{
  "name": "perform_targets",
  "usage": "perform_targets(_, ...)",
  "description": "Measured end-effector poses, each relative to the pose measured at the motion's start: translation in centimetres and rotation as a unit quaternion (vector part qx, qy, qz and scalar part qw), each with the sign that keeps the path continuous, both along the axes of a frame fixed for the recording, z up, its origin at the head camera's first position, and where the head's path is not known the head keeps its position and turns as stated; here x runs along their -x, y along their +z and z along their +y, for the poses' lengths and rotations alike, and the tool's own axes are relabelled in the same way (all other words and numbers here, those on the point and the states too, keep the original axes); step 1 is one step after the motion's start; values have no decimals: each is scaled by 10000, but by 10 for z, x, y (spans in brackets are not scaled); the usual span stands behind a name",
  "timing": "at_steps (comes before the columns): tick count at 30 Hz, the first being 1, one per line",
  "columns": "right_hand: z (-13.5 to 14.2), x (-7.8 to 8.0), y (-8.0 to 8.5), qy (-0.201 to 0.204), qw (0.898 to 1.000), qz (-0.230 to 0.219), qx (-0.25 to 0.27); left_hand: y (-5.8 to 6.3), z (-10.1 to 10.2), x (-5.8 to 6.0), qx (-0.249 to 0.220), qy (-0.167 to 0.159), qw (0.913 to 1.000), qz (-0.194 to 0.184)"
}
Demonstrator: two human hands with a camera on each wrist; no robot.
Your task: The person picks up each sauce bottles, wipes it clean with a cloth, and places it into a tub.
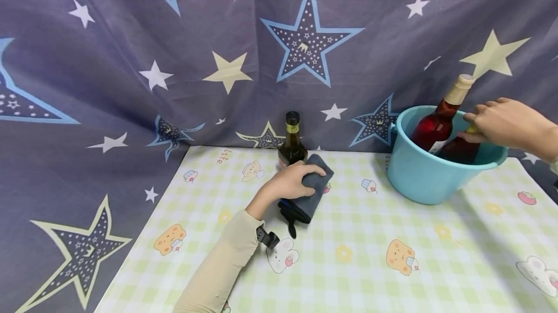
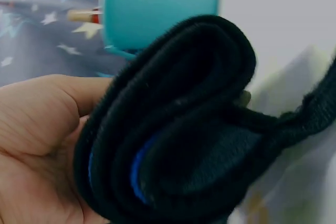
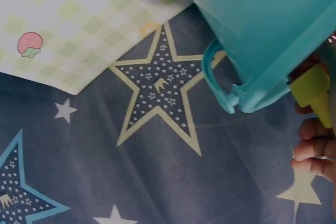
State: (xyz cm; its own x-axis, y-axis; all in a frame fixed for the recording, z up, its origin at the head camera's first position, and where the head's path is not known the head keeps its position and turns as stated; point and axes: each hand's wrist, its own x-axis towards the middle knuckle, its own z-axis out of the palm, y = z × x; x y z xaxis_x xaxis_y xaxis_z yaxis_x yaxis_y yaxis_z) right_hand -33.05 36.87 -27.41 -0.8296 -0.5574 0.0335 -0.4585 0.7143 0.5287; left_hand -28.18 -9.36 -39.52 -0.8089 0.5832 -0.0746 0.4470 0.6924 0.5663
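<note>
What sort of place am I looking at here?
Probably an indoor tabletop set-up, perhaps staged: a star-print fabric backdrop hangs behind a checked cartoon tablecloth, where a light-blue bucket holds bottles.

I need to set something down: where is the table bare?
Widest: the near tablecloth, right of the left sleeve and in front of the bucket. A strip runs between the folded dark cloth and the bucket. Crowded: around the dark bottle and left hand, and inside the bucket.

Bright head view, soft shadow (image 1: pixel 492 242) beside bucket (image 1: pixel 429 177), dim blurry left-wrist view
</note>
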Motion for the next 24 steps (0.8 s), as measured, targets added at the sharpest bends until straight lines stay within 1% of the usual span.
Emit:
perform_targets(2,-4,-2,4,94,9997,216,3,9,-5,0,-390,-101,9989,247)
perform_targets(3,-6,-4,6,205,9991,378,29,14,-9,0,-609,-125,9973,379)
perform_targets(4,-8,-5,7,402,9975,571,135,20,-12,-1,-850,-142,9950,501)
perform_targets(6,-15,-6,10,845,9907,1003,349,32,-20,-3,-1361,-137,9881,702)
perform_targets(8,-25,-7,15,1286,9800,1339,713,43,-29,-6,-1819,16,9796,858)
perform_targets(10,-41,-7,20,1567,9697,1509,1109,53,-38,-8,-2221,254,9690,1056)
perform_targets(12,-61,-6,27,1768,9593,1656,1454,61,-48,-8,-2526,551,9573,1294)
perform_targets(15,-95,-2,34,2165,9371,1819,2049,69,-64,-7,-2947,1007,9360,1637)
perform_targets(17,-121,2,37,2454,9193,1946,2383,72,-75,-7,-3252,1287,9220,1662)
perform_targets(18,-134,4,37,2560,9118,1964,2541,73,-79,-7,-3406,1405,9149,1648)
perform_targets(19,-148,6,37,2625,9063,1948,2677,74,-83,-7,-3530,1548,9082,1633)
perform_targets(22,-188,10,33,2728,8950,1882,2985,76,-92,-8,-3914,1857,8886,1504)
perform_targets(24,-212,12,28,2750,8918,1760,3131,77,-95,-8,-4090,2028,8780,1437)
